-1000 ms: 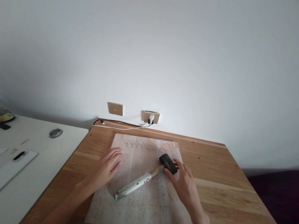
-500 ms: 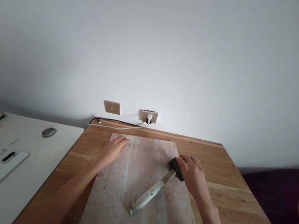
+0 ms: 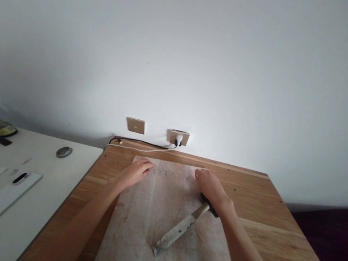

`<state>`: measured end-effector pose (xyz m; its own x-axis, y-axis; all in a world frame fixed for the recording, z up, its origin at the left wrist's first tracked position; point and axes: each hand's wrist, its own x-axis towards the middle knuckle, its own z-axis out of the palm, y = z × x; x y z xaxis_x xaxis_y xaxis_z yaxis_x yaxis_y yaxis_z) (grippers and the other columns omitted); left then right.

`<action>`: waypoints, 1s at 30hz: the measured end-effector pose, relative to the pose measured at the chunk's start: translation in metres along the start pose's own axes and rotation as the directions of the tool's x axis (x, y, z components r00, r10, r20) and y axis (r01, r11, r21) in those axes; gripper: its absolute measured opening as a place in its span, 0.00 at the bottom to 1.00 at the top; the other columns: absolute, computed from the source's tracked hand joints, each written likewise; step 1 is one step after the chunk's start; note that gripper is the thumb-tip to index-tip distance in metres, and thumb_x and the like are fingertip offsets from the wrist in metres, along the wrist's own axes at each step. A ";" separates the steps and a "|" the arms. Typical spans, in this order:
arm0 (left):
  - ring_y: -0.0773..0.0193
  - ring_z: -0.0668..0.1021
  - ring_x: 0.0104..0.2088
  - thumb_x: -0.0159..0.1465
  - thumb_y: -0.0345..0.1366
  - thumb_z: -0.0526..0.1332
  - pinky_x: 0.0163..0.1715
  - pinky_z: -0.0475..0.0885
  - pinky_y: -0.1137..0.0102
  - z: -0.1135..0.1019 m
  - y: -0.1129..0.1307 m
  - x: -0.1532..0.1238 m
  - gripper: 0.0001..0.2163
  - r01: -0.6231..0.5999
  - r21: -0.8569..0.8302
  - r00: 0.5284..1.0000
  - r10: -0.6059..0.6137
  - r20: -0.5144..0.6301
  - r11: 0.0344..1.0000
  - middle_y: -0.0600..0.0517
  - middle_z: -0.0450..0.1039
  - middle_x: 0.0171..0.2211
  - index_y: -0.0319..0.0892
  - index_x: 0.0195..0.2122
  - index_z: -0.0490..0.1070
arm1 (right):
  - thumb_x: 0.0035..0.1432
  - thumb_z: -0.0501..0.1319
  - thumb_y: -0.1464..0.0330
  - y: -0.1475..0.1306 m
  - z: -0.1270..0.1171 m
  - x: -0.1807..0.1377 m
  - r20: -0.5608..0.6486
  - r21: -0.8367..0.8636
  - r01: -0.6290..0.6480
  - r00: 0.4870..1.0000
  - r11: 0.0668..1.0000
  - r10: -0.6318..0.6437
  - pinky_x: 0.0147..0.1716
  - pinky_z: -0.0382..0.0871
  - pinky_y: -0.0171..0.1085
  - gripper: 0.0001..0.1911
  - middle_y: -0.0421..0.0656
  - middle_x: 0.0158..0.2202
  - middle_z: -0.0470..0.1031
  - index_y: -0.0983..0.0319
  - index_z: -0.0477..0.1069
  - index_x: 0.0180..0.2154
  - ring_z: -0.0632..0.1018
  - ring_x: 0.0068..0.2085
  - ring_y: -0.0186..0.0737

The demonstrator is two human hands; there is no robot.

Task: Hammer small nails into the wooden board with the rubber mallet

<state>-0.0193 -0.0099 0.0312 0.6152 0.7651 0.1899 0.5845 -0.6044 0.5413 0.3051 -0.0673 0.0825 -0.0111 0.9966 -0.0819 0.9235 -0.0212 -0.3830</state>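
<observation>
In the head view, the right hand had moved off the mallet, leaving it unheld at lower centre, so both hands, the left hand included, flanked the shiny nails at mid-frame. Their fingers were curled, any pinch indiscernible; the flat board looked rough and pinkish, the mallet's handle scuffed.

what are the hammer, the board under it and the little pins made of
Black-headed hammer: handle apparently wood, bare tan near the top, scuffed whitish coating or wrap below; dark head, partly hidden, could be rubber or metal.
Pale pinkish rectangular board: probably wood, matte and worn, from its streaky surface.
Row of tiny silvery pins: likely metal, from their gleam; too small to confirm.
</observation>
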 end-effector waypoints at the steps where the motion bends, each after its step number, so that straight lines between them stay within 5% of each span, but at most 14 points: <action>1: 0.58 0.80 0.45 0.68 0.25 0.59 0.48 0.72 0.66 -0.001 -0.001 -0.001 0.11 0.008 -0.032 1.000 -0.009 -0.014 0.999 0.48 0.80 0.42 0.44 0.45 0.79 | 0.67 0.59 0.72 0.002 -0.003 -0.001 -0.026 0.076 0.021 0.999 0.997 -0.019 0.45 0.74 0.43 0.09 0.53 0.37 0.81 0.66 0.77 0.35 0.81 0.42 0.46; 6: 0.59 0.79 0.38 0.67 0.36 0.63 0.43 0.72 0.67 0.003 -0.001 0.005 0.06 0.109 -0.334 0.971 -0.172 -0.166 0.936 0.49 0.80 0.37 0.42 0.38 0.79 | 0.70 0.47 0.58 0.004 -0.016 -0.006 -0.166 0.402 0.090 0.986 0.911 -0.024 0.33 0.73 0.37 0.20 0.48 0.35 0.80 0.61 0.73 0.39 0.79 0.34 0.41; 9: 0.62 0.77 0.34 0.67 0.45 0.62 0.35 0.71 0.69 0.009 0.005 0.012 0.13 0.194 -0.689 0.898 -0.409 -0.162 0.699 0.49 0.78 0.34 0.40 0.40 0.76 | 0.69 0.47 0.51 0.001 -0.016 -0.002 -0.181 0.443 0.076 0.983 0.894 0.006 0.26 0.70 0.37 0.24 0.49 0.32 0.78 0.61 0.72 0.37 0.77 0.30 0.42; 12: 0.64 0.75 0.29 0.65 0.49 0.62 0.29 0.68 0.71 0.011 0.009 0.015 0.16 0.253 -0.803 0.888 -0.459 -0.028 0.540 0.50 0.75 0.31 0.39 0.37 0.74 | 0.68 0.53 0.50 -0.004 -0.009 0.004 -0.113 0.339 0.015 0.993 0.941 0.025 0.29 0.69 0.38 0.24 0.47 0.28 0.77 0.60 0.71 0.31 0.78 0.30 0.44; 15: 0.64 0.74 0.29 0.63 0.46 0.65 0.30 0.67 0.71 0.010 0.011 0.014 0.12 0.297 -0.627 0.922 -0.387 -0.008 0.720 0.52 0.74 0.30 0.41 0.37 0.75 | 0.67 0.60 0.57 -0.010 0.004 0.007 -0.032 0.149 -0.051 0.998 0.988 0.057 0.41 0.71 0.43 0.18 0.52 0.32 0.80 0.61 0.70 0.28 0.81 0.41 0.51; 18: 0.61 0.76 0.33 0.65 0.37 0.64 0.37 0.69 0.68 0.010 0.015 0.013 0.05 0.224 -0.221 0.972 -0.233 -0.017 0.949 0.53 0.74 0.30 0.42 0.40 0.75 | 0.66 0.62 0.66 -0.017 0.016 0.007 0.028 0.019 -0.073 0.997 0.997 0.073 0.47 0.70 0.49 0.10 0.59 0.36 0.82 0.63 0.72 0.31 0.82 0.46 0.58; 21: 0.58 0.77 0.37 0.68 0.31 0.59 0.42 0.70 0.66 0.010 0.020 0.014 0.04 0.124 -0.050 0.992 -0.123 0.014 0.991 0.49 0.75 0.35 0.43 0.37 0.73 | 0.64 0.59 0.74 -0.021 0.020 0.008 0.051 -0.005 -0.047 0.998 0.999 0.048 0.46 0.69 0.47 0.06 0.57 0.35 0.82 0.64 0.73 0.33 0.83 0.45 0.55; 24: 0.57 0.77 0.41 0.69 0.33 0.59 0.45 0.71 0.65 0.008 0.026 0.019 0.06 0.093 -0.129 0.996 -0.091 0.023 0.987 0.48 0.74 0.38 0.44 0.33 0.70 | 0.63 0.57 0.73 -0.021 0.013 0.009 0.025 0.065 -0.005 1.000 0.998 0.004 0.40 0.69 0.40 0.08 0.48 0.30 0.80 0.62 0.71 0.31 0.82 0.38 0.46; 26: 0.57 0.75 0.40 0.67 0.37 0.62 0.44 0.70 0.66 0.008 0.028 0.024 0.08 0.162 -0.381 0.983 -0.181 -0.014 0.910 0.49 0.72 0.35 0.44 0.30 0.68 | 0.66 0.51 0.71 -0.019 0.006 0.009 -0.001 0.145 0.012 1.000 0.989 -0.012 0.32 0.68 0.36 0.12 0.42 0.26 0.75 0.61 0.70 0.32 0.78 0.29 0.40; 30: 0.62 0.71 0.29 0.66 0.42 0.59 0.31 0.66 0.70 0.010 0.027 0.035 0.12 0.280 -0.757 0.910 -0.414 0.013 0.591 0.54 0.66 0.26 0.44 0.27 0.65 | 0.70 0.39 0.67 -0.015 -0.007 0.008 -0.019 0.269 0.022 1.000 0.963 -0.017 0.19 0.61 0.33 0.22 0.37 0.22 0.69 0.61 0.69 0.35 0.66 0.18 0.33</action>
<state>0.0233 -0.0019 0.0443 0.3244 0.9439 -0.0621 0.1171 0.0251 0.9928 0.2937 -0.0588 0.0938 -0.0197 0.9981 -0.0581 0.7858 -0.0205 -0.6182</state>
